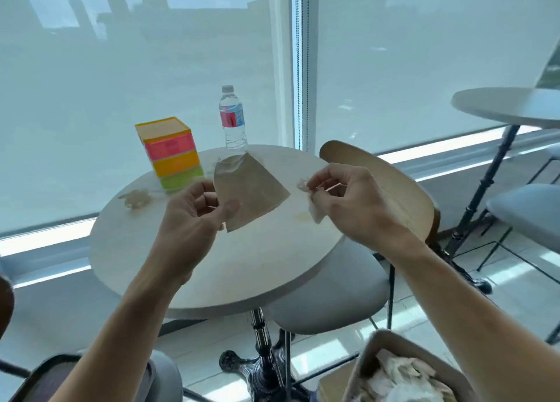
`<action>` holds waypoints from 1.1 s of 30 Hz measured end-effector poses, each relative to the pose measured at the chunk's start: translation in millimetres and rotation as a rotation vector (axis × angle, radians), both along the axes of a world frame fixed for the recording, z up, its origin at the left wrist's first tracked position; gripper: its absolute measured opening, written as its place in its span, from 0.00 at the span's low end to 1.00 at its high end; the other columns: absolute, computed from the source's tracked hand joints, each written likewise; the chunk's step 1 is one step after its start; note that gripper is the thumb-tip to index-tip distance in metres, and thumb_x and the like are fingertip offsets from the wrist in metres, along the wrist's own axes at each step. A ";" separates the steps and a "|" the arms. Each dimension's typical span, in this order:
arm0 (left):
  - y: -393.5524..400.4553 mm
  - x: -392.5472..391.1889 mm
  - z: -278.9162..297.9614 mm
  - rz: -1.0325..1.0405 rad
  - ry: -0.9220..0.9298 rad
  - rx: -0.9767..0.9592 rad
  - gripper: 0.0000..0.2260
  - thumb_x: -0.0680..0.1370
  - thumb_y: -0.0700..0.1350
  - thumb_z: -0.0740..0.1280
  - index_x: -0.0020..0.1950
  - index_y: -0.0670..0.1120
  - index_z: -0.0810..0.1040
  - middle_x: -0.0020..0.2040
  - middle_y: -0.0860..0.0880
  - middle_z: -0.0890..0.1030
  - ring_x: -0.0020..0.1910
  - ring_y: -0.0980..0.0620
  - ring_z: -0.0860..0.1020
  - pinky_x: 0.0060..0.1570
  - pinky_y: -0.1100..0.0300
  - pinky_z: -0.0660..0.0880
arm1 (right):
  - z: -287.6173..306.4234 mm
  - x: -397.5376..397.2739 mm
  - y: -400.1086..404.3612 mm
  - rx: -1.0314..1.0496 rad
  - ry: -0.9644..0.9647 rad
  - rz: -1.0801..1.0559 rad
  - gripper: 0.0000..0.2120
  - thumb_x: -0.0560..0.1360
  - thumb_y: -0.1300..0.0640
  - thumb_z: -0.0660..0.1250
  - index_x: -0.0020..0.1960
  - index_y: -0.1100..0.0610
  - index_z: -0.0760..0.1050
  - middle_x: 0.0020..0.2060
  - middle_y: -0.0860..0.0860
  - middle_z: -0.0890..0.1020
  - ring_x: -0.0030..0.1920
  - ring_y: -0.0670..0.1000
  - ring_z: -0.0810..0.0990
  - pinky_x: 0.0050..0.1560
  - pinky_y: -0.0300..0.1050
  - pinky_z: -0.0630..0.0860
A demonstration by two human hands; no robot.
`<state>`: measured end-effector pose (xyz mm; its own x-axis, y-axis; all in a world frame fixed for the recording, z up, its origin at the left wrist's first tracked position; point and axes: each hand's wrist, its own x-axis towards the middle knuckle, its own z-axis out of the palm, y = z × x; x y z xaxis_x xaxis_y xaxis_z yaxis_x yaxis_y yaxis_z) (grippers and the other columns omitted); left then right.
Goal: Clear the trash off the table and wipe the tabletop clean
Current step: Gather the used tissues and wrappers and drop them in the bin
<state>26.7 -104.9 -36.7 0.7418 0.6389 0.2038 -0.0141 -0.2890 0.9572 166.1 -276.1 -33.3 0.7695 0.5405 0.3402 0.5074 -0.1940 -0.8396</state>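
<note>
Left hand (pixel 194 207) pinches the lower corner of a brown paper napkin (pixel 248 189) between thumb and fingers, holding it up above a round pale table (pixel 212 265). Behind it stand a stack of pink, orange and green boxes (pixel 169 153) and a water bottle (pixel 231 118). Right hand (pixel 348 198) grips a small crumpled white scrap (pixel 315 210). Brownish stains (pixel 135 198) mark the tabletop. At lower right sits a bin (pixel 403 374) with crumpled paper inside.
</note>
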 end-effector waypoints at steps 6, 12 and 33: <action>-63.3 18.3 -10.0 -0.123 -0.036 0.009 0.06 0.76 0.35 0.69 0.50 0.42 0.79 0.38 0.50 0.83 0.31 0.60 0.76 0.31 0.70 0.71 | -31.9 14.3 -79.1 -0.067 0.101 -0.009 0.05 0.76 0.60 0.69 0.43 0.51 0.81 0.32 0.43 0.82 0.36 0.39 0.80 0.43 0.39 0.79; -122.8 26.6 -29.9 -0.202 -0.013 0.015 0.08 0.74 0.33 0.70 0.45 0.46 0.80 0.36 0.49 0.84 0.31 0.54 0.79 0.35 0.66 0.76 | -98.7 18.2 -153.4 -0.238 0.215 -0.063 0.05 0.75 0.59 0.70 0.42 0.50 0.81 0.38 0.48 0.83 0.43 0.47 0.82 0.49 0.46 0.81; -213.5 18.2 -146.7 -0.259 0.425 0.044 0.05 0.73 0.38 0.73 0.45 0.47 0.81 0.39 0.44 0.83 0.37 0.48 0.81 0.40 0.54 0.81 | -198.1 18.1 -216.8 -0.228 0.605 -0.106 0.10 0.78 0.62 0.64 0.49 0.48 0.80 0.47 0.49 0.82 0.50 0.50 0.82 0.54 0.49 0.81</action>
